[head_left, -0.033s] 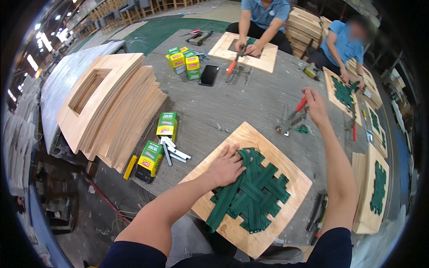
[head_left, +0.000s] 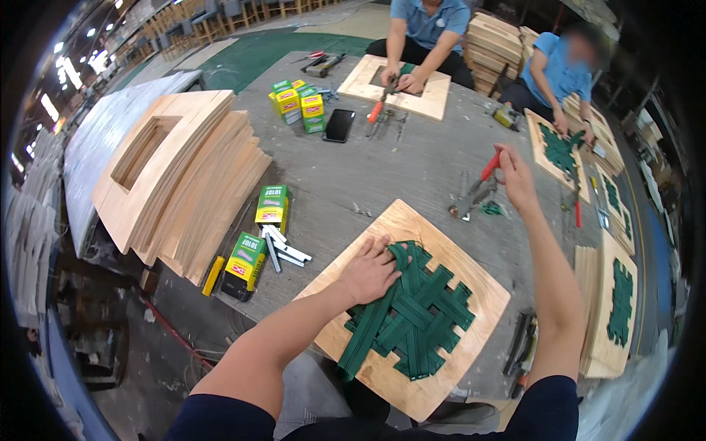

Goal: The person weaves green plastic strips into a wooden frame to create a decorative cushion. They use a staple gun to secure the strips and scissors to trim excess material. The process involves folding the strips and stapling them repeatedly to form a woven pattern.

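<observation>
A square wooden panel (head_left: 471,353) lies at the table's near edge, covered in its middle by woven green webbing (head_left: 412,316). My left hand (head_left: 370,272) rests flat on it, fingers extended against the webbing's upper left edge, where a loose strip (head_left: 362,345) slants down toward me. Raised beyond the panel's right side, my right hand (head_left: 517,176) grips the red handle of pliers (head_left: 474,192). Their metal head points down and left, close to the tabletop. A scrap of green webbing (head_left: 492,209) lies beside the pliers.
Staple boxes (head_left: 247,257) and loose staple strips (head_left: 290,252) lie left of my panel, near a stack of wooden frames (head_left: 195,184). A phone (head_left: 340,126) is farther back. Two co-workers handle panels (head_left: 434,99) across the table. Webbed panels (head_left: 599,349) stand at right.
</observation>
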The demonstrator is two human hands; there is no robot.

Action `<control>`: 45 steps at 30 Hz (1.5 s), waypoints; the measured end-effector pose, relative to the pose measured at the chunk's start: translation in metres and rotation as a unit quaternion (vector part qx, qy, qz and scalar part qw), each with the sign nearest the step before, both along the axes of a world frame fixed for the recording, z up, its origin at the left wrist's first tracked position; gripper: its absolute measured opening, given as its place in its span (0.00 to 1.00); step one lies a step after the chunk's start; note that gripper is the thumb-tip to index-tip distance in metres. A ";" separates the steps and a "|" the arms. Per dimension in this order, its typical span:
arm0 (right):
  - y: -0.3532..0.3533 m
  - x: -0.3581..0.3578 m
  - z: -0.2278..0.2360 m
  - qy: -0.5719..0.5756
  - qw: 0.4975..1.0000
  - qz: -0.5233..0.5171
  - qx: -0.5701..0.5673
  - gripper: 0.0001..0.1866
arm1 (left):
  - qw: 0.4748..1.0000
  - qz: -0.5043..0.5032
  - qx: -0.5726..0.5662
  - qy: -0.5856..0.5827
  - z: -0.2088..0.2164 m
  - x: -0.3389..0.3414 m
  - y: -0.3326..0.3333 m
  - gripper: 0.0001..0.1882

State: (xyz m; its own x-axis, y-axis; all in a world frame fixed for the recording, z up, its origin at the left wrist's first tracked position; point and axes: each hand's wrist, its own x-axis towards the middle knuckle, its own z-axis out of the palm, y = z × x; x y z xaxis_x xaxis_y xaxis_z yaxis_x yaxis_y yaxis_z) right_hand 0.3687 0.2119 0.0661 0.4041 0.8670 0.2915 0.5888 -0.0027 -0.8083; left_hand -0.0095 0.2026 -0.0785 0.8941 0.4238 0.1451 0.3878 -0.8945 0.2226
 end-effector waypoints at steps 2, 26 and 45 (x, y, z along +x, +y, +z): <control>-0.050 -0.023 0.002 -0.045 0.997 -0.060 0.028 0.21 | 1.000 0.002 0.001 0.000 0.001 -0.002 -0.001 0.27; -0.434 -0.274 -0.145 0.603 0.765 -0.172 -0.148 0.12 | 0.560 0.150 -0.809 -0.099 0.032 -0.136 -0.279 0.17; -0.461 -0.296 -0.088 0.667 0.741 0.070 -0.034 0.24 | 0.419 0.151 -0.824 -0.349 0.080 -0.152 -0.259 0.30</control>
State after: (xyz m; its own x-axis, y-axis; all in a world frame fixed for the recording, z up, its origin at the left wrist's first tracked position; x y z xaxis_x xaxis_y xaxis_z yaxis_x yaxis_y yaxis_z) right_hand 0.0725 -0.2494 -0.0217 0.1973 0.9223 -0.3323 -0.7365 -0.0843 -0.6712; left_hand -0.1614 -0.0564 0.0020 0.7466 0.5417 -0.3863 -0.2468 0.7647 0.5953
